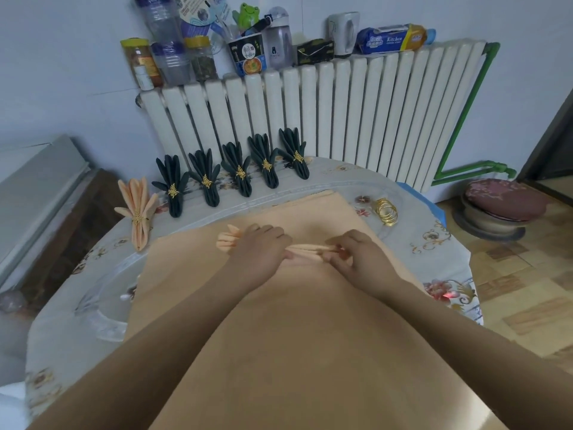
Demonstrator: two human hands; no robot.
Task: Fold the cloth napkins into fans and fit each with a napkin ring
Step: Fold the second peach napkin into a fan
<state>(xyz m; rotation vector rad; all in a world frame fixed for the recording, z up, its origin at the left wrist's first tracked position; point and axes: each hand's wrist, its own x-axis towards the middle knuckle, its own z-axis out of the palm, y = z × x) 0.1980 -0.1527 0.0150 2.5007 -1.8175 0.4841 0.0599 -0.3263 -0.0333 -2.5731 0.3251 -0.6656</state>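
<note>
Both hands, left hand (263,243) and right hand (356,252), pinch the pleated napkin (305,249); loosening fingers could let pleats spring open.

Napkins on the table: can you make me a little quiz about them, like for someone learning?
1. How many dark green fans with rings stand in the back row?
2. True or false: the spare gold rings lie left of the peach cloth stack.
3. Which hand grips the pleated peach napkin at its fanned end?

Key: 1. five; 2. false; 3. the left hand, while the right hand pinches the other end.
</note>
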